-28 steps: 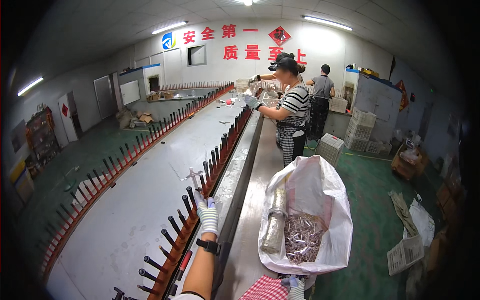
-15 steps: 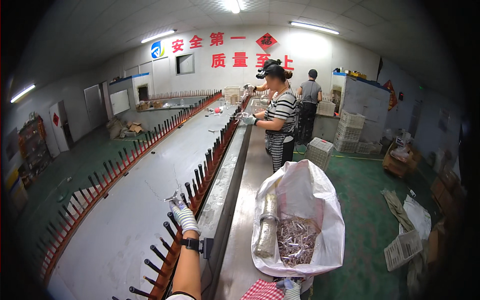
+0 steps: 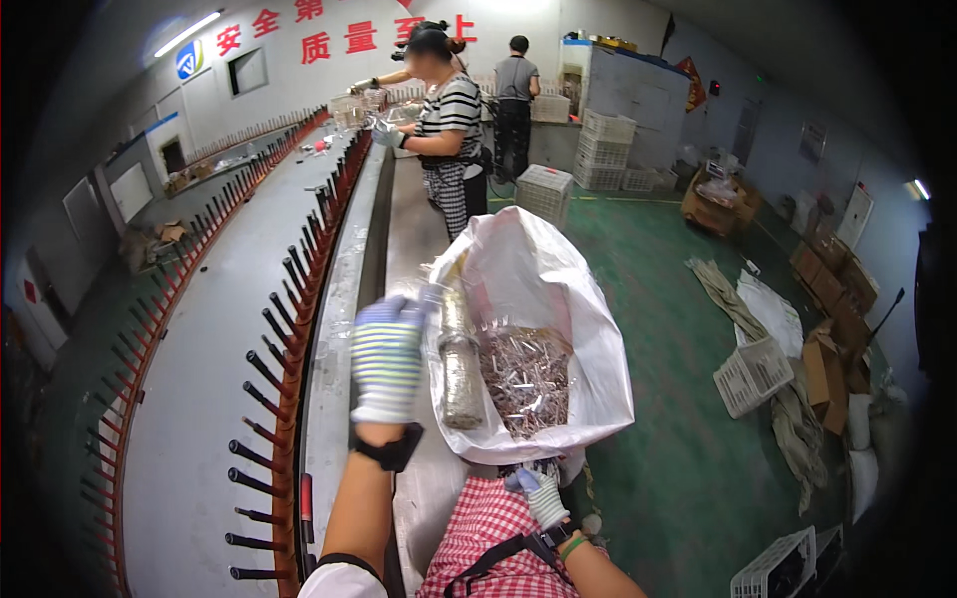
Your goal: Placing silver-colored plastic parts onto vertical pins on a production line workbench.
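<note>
My left hand [image 3: 387,361], in a striped glove, is at the left rim of a white woven sack [image 3: 596,349]. Motion smears its fingers, so whether they hold anything cannot be told. Inside the sack lies a heap of small shiny metal pieces [image 3: 526,384], with a wrapped, silvery cylinder [image 3: 461,384] along its left side. My right hand [image 3: 540,501], also gloved, is low beside the sack's near edge, in front of a red checked apron [image 3: 477,528]. Its fingers are curled closed; what they grip, if anything, is hidden.
A row of black-tipped upright pegs [image 3: 261,409] on an orange rail runs along the grey table [image 3: 189,399] at left. A co-worker in a striped shirt [image 3: 454,115] stands ahead by the line; another person [image 3: 515,100] is farther back. White crates [image 3: 753,379] and cartons lie at right.
My left hand has left the pegs, where it held a silvery metal piece, and come back beside the sack. The view has turned right and down, bringing more of my right hand into sight.
</note>
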`<state>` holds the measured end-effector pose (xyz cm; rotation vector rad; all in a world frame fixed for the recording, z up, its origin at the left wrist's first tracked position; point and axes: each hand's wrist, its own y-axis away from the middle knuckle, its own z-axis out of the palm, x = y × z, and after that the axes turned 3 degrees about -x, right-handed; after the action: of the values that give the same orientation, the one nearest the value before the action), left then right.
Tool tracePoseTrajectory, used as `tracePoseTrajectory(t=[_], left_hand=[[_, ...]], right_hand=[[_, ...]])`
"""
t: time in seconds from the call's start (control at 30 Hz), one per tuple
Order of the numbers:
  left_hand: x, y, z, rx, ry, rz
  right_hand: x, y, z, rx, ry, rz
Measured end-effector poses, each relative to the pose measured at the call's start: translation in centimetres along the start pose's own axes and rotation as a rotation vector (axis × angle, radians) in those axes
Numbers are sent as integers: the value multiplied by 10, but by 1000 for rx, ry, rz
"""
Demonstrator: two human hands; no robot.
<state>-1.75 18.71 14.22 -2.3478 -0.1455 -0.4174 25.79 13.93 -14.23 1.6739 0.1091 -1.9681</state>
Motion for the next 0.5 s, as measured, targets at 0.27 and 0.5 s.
tracePoseTrajectory(t=[0.27, 0.5], left_hand=[[-4, 135, 137, -589, -192, 113], [-18, 234, 140, -1069, -236, -519]], right_hand=[[3, 4, -14, -25, -25, -23], [-2, -1, -18, 24, -22, -9]])
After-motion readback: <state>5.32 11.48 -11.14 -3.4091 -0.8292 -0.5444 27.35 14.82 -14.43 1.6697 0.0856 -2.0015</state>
